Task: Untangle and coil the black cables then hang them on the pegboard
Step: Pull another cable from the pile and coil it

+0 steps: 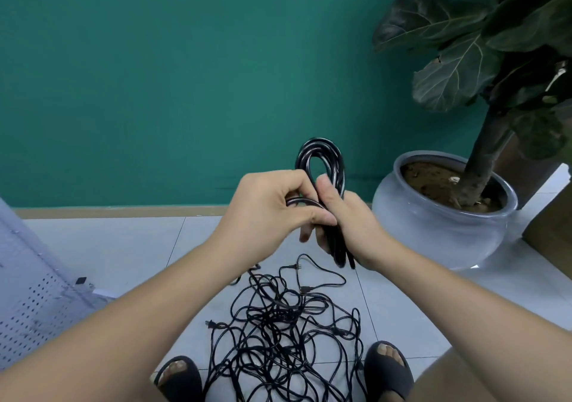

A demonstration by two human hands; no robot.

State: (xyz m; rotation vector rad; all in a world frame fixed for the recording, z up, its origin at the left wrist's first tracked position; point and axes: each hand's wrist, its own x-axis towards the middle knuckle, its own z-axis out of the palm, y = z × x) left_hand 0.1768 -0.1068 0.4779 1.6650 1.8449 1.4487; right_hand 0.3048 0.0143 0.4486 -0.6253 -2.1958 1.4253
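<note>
One coil [322, 157] of black cable is held up in both hands, just left of the grey plant pot [433, 234] and above the tangle [284, 333] of cables lying on the tiled floor [123, 246], left of that pot and nearer the viewer. The right hand [353, 225] has its fingers closed round the bundle's middle. The left hand [266, 206] pinches a loose strand between thumb and fingers, right against the coil. The step looks like binding the coil with its own tail. I would keep the right grip firm so the loops do not slip, draw each wrap snug round the waist, and leave the top loop free for a peg. Both hands cover the waist, so the number of wraps cannot be told, nor where the plug is. The pegboard [28, 302], far left of the pot, is cut off by the frame edge, and any hooks on it are too blurred to make out.
</note>
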